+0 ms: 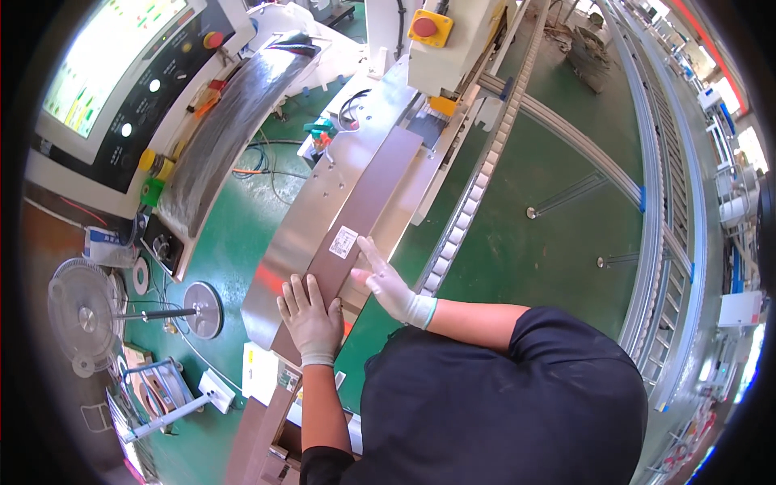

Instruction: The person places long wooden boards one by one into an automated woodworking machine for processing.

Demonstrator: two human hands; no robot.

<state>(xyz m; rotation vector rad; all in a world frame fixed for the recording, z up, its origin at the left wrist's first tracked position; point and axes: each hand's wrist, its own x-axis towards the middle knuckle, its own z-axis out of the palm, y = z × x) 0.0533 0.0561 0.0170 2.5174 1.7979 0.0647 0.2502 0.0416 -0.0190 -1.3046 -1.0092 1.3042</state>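
A long brown board (370,194) lies on a metal machine table (291,250), its far end at the machine's mouth. A white printed label (343,242) is stuck on its top face. My left hand (314,319), in a pale glove, rests flat on the board's near part with the fingers stretched out. In a thin whitish glove, my right hand (394,289) is at the board's right edge beside the label. Its fingers are extended and hold nothing; whether they touch the board I cannot tell.
A machine head with a red stop button (424,27) stands ahead. To the right runs a narrow roller track (465,218), with a conveyor frame (659,202) farther off. A control panel (133,105) and a standing fan (83,315) are at left. More brown boards (257,440) lie at lower left.
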